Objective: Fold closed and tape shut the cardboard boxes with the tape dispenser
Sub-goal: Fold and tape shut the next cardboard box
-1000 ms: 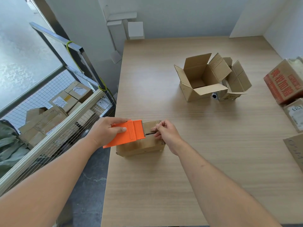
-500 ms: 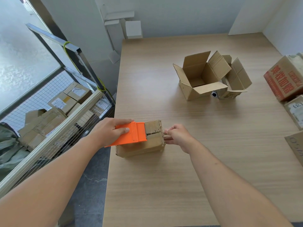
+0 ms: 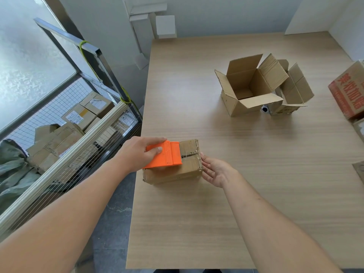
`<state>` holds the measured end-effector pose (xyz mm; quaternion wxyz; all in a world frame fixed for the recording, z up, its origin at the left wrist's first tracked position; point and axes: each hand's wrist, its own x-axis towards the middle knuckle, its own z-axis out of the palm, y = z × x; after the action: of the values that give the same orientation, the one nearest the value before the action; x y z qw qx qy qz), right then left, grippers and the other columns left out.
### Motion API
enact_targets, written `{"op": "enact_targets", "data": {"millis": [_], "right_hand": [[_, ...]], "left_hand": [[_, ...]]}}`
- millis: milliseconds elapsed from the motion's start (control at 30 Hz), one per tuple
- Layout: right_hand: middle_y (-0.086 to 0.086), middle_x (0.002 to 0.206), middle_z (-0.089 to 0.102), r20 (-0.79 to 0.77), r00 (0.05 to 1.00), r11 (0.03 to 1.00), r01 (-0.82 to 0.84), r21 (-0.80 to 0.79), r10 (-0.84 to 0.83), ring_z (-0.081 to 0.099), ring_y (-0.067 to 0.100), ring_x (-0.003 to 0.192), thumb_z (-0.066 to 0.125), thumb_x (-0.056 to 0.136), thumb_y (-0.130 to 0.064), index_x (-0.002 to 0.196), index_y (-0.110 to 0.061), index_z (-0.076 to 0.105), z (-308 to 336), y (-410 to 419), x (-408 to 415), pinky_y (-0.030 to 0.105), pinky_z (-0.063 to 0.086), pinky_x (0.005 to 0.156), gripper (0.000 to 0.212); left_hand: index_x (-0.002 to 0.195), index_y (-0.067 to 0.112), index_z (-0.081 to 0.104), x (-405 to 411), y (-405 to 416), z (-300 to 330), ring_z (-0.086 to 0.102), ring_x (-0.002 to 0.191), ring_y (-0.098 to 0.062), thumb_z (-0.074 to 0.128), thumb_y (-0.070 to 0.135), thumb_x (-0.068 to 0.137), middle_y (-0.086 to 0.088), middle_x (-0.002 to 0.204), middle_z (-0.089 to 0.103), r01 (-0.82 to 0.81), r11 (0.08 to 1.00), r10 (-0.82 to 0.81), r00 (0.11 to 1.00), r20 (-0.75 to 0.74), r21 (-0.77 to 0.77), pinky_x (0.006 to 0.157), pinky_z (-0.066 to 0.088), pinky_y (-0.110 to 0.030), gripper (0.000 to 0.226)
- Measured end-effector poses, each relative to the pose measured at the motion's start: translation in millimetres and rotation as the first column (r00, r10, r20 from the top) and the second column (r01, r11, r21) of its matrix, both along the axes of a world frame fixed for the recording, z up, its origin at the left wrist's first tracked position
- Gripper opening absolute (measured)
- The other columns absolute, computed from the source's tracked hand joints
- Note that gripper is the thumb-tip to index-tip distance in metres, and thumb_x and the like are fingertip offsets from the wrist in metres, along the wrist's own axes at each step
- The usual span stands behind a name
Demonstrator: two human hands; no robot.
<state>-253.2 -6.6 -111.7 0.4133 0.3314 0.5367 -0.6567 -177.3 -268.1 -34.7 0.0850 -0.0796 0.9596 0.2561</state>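
Observation:
A small closed cardboard box (image 3: 177, 172) sits at the table's left edge, its top flaps folded shut with clear tape over the seam. My left hand (image 3: 137, 152) grips the orange tape dispenser (image 3: 164, 155), which rests on the box's top left part. My right hand (image 3: 214, 170) is flat against the box's right side, fingers apart, holding nothing. Farther back on the table stand an open cardboard box (image 3: 248, 85) and a second open box (image 3: 293, 91) beside it, flaps up.
The wooden table (image 3: 236, 213) has its left edge right by the closed box. A red printed carton (image 3: 348, 89) and other cartons line the right edge. To the left stands a wire cage (image 3: 65, 123) full of boxes. A small dark round object (image 3: 265, 109) lies between the open boxes.
My right hand left the box's top seam, slid to the right side and spread flat against it. The dispenser in my left hand stayed on the top.

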Motion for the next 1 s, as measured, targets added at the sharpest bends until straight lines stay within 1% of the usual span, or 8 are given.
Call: {"op": "enact_targets", "data": {"millis": [100, 167, 267, 367, 500, 700, 867, 1000], "right_hand": [[-0.004, 0.081, 0.076, -0.135, 0.990, 0.995, 0.056, 0.087, -0.043, 0.067, 0.012, 0.068, 0.087, 0.080, -0.021, 0.098, -0.022, 0.070, 0.4, -4.4, 2.4, 0.026, 0.052, 0.064, 0.025], [-0.006, 0.080, 0.074, -0.386, 0.922, 0.944, 0.088, 0.316, 0.043, 0.066, 0.013, 0.074, 0.088, 0.078, -0.019, 0.085, -0.020, 0.074, 2.8, -8.7, 4.2, 0.024, 0.050, 0.068, 0.016], [-0.005, 0.081, 0.073, -0.727, 0.550, 0.805, 0.155, 0.573, 0.412, 0.066, 0.013, 0.078, 0.080, 0.084, -0.018, 0.087, -0.020, 0.079, 15.0, -16.4, 13.8, 0.026, 0.053, 0.076, 0.003], [0.004, 0.090, 0.068, -0.663, 0.214, 0.652, 0.129, 0.747, 0.718, 0.061, 0.023, 0.087, 0.066, 0.094, -0.013, 0.092, -0.012, 0.077, 20.8, -31.0, 29.1, 0.036, 0.051, 0.071, 0.011], [0.003, 0.113, 0.067, -0.433, 0.122, 0.424, 0.095, 0.901, 0.893, 0.060, 0.027, 0.104, 0.060, 0.097, -0.012, 0.102, -0.011, 0.072, 19.0, -38.2, 46.9, 0.036, 0.055, 0.071, 0.013], [0.003, 0.150, 0.052, -0.298, 0.075, 0.295, 0.046, 0.954, 0.952, 0.050, 0.025, 0.129, 0.055, 0.102, -0.008, 0.137, -0.015, 0.062, 14.2, -37.8, 51.5, 0.036, 0.056, 0.085, 0.036], [-0.001, 0.160, 0.038, -0.178, 0.043, 0.178, 0.006, 0.984, 0.983, 0.036, 0.020, 0.140, 0.046, 0.106, -0.009, 0.149, -0.020, 0.048, 15.8, -39.4, 50.5, 0.033, 0.055, 0.090, 0.045], [-0.004, 0.159, 0.037, -0.160, 0.072, 0.160, 0.003, 0.987, 0.984, 0.035, 0.020, 0.139, 0.044, 0.106, -0.011, 0.148, -0.023, 0.049, 18.9, -41.7, 52.0, 0.034, 0.055, 0.088, 0.043]], "left_hand": [[0.137, 0.051, 0.058, 1.5, 0.5, -0.4, 0.052, 0.098, -0.006, 0.058, 0.043, 0.100, 0.018, 0.132, 0.064, 0.001, 1.000, -0.001, 1.000, -0.011, -0.008, 0.082, 0.042, -0.031, 0.038], [0.137, 0.051, 0.057, 2.3, 0.2, -1.7, 0.052, 0.098, -0.006, 0.057, 0.044, 0.100, 0.018, 0.132, 0.064, 0.008, 1.000, -0.008, 1.000, -0.010, -0.004, 0.082, 0.042, -0.031, 0.038], [0.138, 0.051, 0.057, 1.2, 0.2, -2.5, 0.051, 0.098, -0.007, 0.057, 0.045, 0.100, 0.018, 0.132, 0.064, 0.011, 1.000, -0.011, 1.000, -0.008, 0.001, 0.082, 0.042, -0.031, 0.038], [0.137, 0.051, 0.058, 2.3, 0.4, -3.0, 0.052, 0.099, -0.006, 0.057, 0.043, 0.100, 0.019, 0.132, 0.064, 0.011, 1.000, -0.011, 1.000, -0.024, 0.002, 0.083, 0.041, -0.029, 0.037], [0.136, 0.050, 0.058, 2.2, -0.4, -4.3, 0.060, 0.114, -0.014, 0.058, 0.042, 0.100, 0.019, 0.134, 0.064, 0.011, 1.000, -0.011, 0.999, -0.041, 0.009, 0.087, 0.041, -0.029, 0.037], [0.137, 0.051, 0.056, 0.4, -3.2, -4.8, 0.061, 0.112, -0.016, 0.058, 0.046, 0.099, 0.016, 0.134, 0.064, 0.062, 0.998, -0.062, 0.997, -0.042, 0.013, 0.083, 0.044, -0.031, 0.039], [0.140, 0.064, 0.043, -2.8, -15.2, 7.8, 0.050, 0.106, -0.006, 0.055, 0.058, 0.098, 0.028, 0.131, 0.051, 0.203, 0.976, -0.209, 0.975, 0.078, 0.074, 0.083, 0.039, -0.023, 0.045], [0.134, 0.064, 0.051, -6.2, -25.0, 18.4, 0.053, 0.117, -0.007, 0.056, 0.054, 0.099, 0.025, 0.139, 0.055, 0.249, 0.959, -0.262, 0.960, 0.093, 0.135, 0.091, 0.039, -0.025, 0.037]]}}
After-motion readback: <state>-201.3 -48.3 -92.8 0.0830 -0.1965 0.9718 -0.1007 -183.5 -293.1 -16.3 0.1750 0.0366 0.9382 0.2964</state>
